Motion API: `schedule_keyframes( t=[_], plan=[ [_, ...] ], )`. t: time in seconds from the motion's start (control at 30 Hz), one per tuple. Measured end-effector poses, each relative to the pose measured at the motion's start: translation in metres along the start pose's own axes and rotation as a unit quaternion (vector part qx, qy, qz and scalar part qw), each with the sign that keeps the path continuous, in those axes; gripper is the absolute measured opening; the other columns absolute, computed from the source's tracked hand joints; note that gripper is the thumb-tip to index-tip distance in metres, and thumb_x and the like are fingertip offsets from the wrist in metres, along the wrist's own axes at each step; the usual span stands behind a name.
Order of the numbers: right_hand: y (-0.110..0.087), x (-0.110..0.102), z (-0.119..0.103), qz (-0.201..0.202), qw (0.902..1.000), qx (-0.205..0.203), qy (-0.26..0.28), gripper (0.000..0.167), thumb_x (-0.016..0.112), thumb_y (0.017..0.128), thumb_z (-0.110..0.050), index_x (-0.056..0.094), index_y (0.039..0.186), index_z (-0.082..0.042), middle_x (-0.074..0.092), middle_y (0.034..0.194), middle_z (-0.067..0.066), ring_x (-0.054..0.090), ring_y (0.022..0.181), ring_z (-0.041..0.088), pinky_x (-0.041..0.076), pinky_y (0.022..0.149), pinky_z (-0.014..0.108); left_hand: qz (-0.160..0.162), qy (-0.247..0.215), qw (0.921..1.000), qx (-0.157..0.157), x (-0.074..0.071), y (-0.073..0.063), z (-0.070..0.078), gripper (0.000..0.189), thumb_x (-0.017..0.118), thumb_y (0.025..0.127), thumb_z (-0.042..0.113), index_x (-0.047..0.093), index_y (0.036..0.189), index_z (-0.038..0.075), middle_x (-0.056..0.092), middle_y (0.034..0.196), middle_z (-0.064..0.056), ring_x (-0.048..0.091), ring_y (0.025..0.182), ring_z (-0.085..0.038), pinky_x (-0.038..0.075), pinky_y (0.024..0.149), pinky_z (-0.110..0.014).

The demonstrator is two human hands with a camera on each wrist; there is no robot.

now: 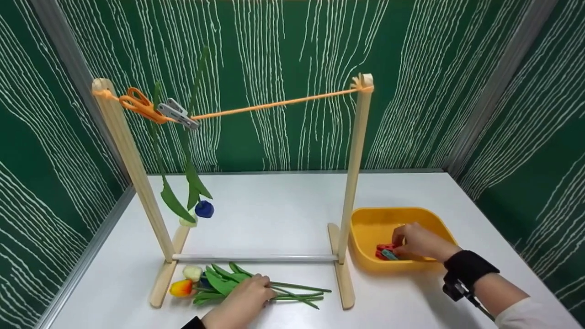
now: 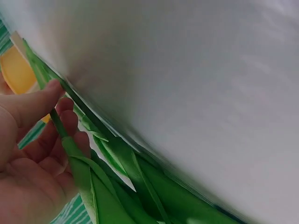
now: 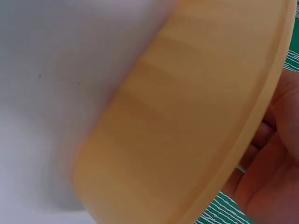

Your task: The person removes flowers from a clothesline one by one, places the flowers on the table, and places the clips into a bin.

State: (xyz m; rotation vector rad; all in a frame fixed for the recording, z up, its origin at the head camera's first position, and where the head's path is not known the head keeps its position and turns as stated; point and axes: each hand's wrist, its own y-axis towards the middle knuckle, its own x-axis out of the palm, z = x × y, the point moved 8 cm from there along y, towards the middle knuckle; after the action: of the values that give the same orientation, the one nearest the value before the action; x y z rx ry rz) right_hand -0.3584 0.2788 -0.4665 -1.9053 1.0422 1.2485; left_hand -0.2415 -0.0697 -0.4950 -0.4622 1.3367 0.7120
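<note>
Several artificial tulips lie on the table, with a white bloom and an orange-yellow bloom at the left end. My left hand is over their green stems; in the left wrist view its thumb and fingers pinch one stem. My right hand reaches into the yellow basin, fingertips right at red clothespins and a teal clothespin. I cannot tell whether it grips one. In the right wrist view the basin's wall hides those fingertips.
An orange cord runs between two wooden posts. On its left part, an orange clothespin and a grey clothespin hold two tulips upside down, one blue-headed, one white-headed. A pale crossbar joins the feet.
</note>
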Motion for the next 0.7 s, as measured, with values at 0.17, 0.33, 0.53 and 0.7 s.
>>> schedule_keyframes(
  t=[0.17,0.33,0.53,0.7],
  plan=[
    [-0.001,-0.002,-0.001,-0.006,0.9997,0.014,-0.019,0.018,0.076,0.078,-0.022,0.069,0.088,-0.009,0.065,0.082,-0.001,0.053,0.073,0.015,0.051,0.071,0.032,-0.014,-0.004,0.9998,-0.011,-0.013,-0.001,-0.001,0.014,0.072,0.080,0.011,0.073,0.093,0.016,0.058,0.084,0.006,0.051,0.076,-0.007,0.044,0.067,-0.024],
    [0.003,-0.050,-0.026,0.047,0.9984,0.011,-0.029,0.021,0.071,0.083,-0.021,0.068,0.095,-0.004,0.068,0.089,0.005,0.059,0.075,0.017,0.053,0.069,0.035,0.175,0.014,0.9845,0.008,-0.084,-0.005,0.002,0.017,0.071,0.080,0.011,0.070,0.097,0.011,0.061,0.087,0.002,0.056,0.080,-0.012,0.049,0.070,-0.026],
    [-0.004,-0.180,-0.122,0.253,0.9610,-0.085,-0.071,0.007,0.064,0.087,-0.008,0.067,0.092,-0.005,0.067,0.085,0.006,0.062,0.075,0.017,0.053,0.066,0.029,0.499,0.033,0.8657,0.027,-0.202,-0.033,0.001,0.025,0.066,0.075,-0.006,0.067,0.099,0.002,0.061,0.094,-0.011,0.056,0.086,-0.024,0.047,0.079,-0.030],
    [-0.032,-0.266,-0.222,0.436,0.8643,-0.231,-0.099,0.008,0.061,0.088,-0.005,0.066,0.086,0.001,0.066,0.078,0.011,0.057,0.069,0.014,0.041,0.066,0.011,0.597,0.009,0.8011,-0.040,-0.256,-0.044,-0.013,0.042,0.060,0.081,-0.008,0.054,0.122,0.000,0.048,0.127,-0.018,0.044,0.117,-0.031,0.036,0.100,-0.037]
  ],
)
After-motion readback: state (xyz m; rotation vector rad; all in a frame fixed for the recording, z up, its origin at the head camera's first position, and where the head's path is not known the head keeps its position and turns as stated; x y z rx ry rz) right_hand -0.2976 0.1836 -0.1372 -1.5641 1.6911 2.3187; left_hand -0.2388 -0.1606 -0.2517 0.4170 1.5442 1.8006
